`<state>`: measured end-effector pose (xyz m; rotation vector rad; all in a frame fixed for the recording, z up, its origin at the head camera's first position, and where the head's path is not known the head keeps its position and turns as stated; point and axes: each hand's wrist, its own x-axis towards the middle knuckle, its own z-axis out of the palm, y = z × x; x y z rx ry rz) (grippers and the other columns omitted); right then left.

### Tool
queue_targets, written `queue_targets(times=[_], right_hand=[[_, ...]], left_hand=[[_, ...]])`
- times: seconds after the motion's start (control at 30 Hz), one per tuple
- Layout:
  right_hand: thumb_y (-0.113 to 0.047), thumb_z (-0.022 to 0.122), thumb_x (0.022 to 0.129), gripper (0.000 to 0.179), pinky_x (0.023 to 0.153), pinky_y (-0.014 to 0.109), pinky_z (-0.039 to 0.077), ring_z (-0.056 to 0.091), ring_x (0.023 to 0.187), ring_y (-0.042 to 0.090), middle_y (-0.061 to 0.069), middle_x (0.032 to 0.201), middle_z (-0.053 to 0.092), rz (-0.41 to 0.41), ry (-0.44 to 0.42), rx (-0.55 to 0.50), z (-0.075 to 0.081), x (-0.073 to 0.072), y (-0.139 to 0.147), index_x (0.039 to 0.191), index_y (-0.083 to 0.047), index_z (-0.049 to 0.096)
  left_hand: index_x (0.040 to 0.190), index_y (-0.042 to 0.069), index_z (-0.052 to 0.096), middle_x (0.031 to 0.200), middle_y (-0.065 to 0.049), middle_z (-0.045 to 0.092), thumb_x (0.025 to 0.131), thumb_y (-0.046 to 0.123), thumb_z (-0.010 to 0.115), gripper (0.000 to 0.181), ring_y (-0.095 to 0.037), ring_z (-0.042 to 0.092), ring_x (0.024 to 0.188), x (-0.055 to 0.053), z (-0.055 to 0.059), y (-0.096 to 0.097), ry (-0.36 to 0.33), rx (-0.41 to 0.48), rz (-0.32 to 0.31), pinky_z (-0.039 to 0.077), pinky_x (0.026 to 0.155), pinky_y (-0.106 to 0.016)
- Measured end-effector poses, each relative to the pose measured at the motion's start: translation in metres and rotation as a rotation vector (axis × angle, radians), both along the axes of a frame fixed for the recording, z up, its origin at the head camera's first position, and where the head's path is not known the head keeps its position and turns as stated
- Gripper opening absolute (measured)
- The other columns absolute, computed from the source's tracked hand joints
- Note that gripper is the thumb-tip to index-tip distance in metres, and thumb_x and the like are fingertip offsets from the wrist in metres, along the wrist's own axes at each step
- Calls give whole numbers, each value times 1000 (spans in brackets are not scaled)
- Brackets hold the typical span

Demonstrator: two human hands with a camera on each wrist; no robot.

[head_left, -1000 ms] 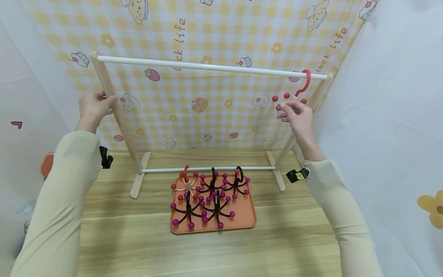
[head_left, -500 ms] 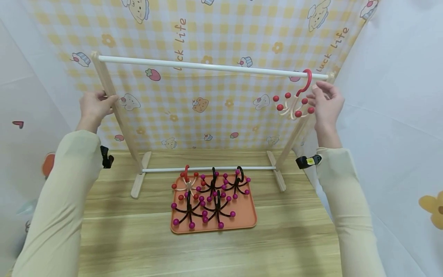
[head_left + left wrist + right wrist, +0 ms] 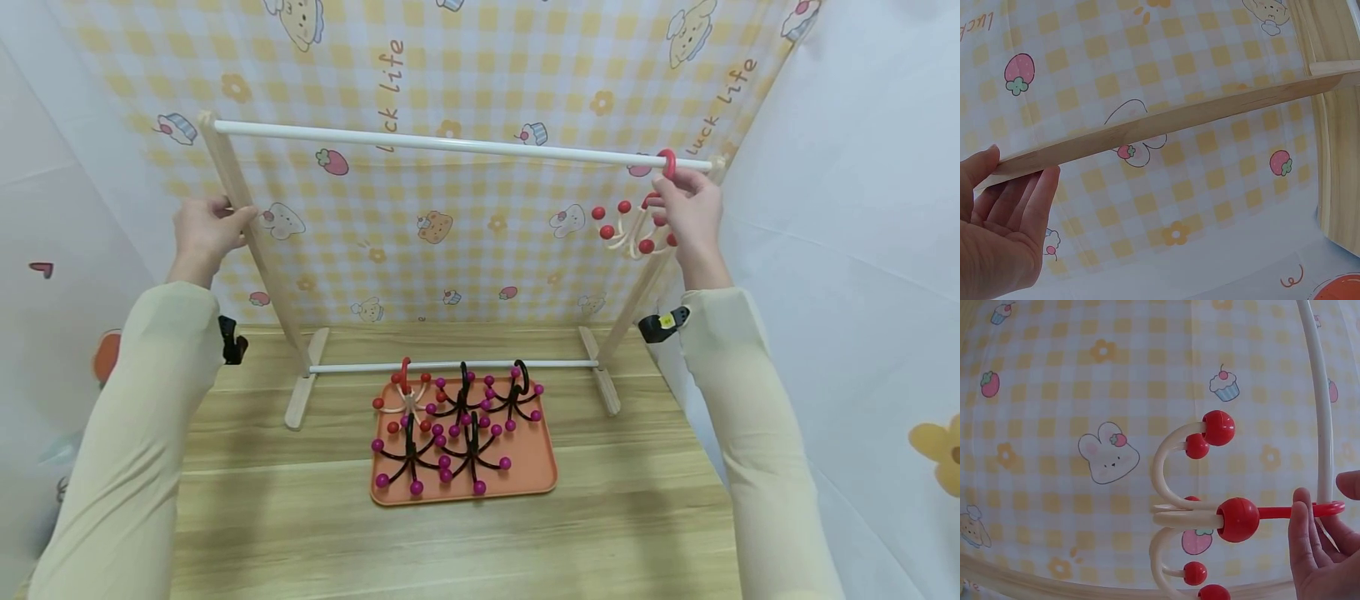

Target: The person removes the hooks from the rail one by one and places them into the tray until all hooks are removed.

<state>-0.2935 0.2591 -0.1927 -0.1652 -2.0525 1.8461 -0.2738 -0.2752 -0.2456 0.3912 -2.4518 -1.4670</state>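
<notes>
My left hand (image 3: 208, 233) holds the left wooden post (image 3: 1166, 125) of a rack, thumb on one side and fingers on the other. At the rack's right end, a cream multi-arm hanger (image 3: 1188, 519) with red ball tips hangs by its red hook (image 3: 668, 162) from the white top rail (image 3: 450, 146). My right hand (image 3: 693, 208) has its thumb and fingers around that hook, just under the rail, and covers part of the hanger in the head view. In the right wrist view the fingers (image 3: 1302, 544) lie along the hook's stem.
An orange tray (image 3: 528, 475) on the wooden table (image 3: 480, 550) bears several black hangers (image 3: 472, 450) with magenta balls and one cream hanger (image 3: 408, 404) with red balls. Behind it runs the rack's lower white rail (image 3: 555, 364). A checked cloth (image 3: 360, 225) hangs at the back.
My right hand leaves the hanger's arms, moves up and right past it with fingers loose, then comes back left onto the red hook. My left hand stays on the post.
</notes>
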Motion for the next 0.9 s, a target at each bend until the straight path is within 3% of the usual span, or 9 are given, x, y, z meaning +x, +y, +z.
queue_targets(times=[0.1, 0.37, 0.57, 0.9], right_hand=[[-24, 63, 82, 35, 57, 15, 50, 60, 74, 12, 5, 92, 58, -18, -17, -9, 1, -2, -1, 113, -8, 57], [-18, 61, 84, 26, 46, 13, 47, 60, 67, 12, 5, 87, 61, -22, 3, -63, 3, -3, -2, 107, -6, 59], [-19, 63, 83, 29, 48, 14, 49, 59, 64, 13, 6, 88, 61, 8, 83, -114, 6, -2, -3, 106, -3, 59], [-16, 67, 80, 30, 64, 20, 52, 60, 66, 16, 8, 86, 62, 95, 202, -151, 15, 11, -7, 104, -1, 60]], left_hand=[[131, -1, 39, 126, -19, 45, 87, 33, 52, 57, -22, 49, 108, 0, 1, 1, -2, 4, -6, 46, 74, -15], [132, -1, 38, 128, -22, 41, 87, 32, 52, 57, -25, 47, 111, 0, 2, 1, 2, 11, -9, 47, 72, -12], [132, -1, 37, 130, -21, 40, 87, 33, 52, 58, -27, 45, 112, -1, 1, 0, 0, 13, -8, 46, 74, -14], [132, -1, 37, 129, -22, 40, 87, 32, 52, 58, -26, 45, 113, -2, 1, -1, -5, 18, -3, 45, 75, -15]])
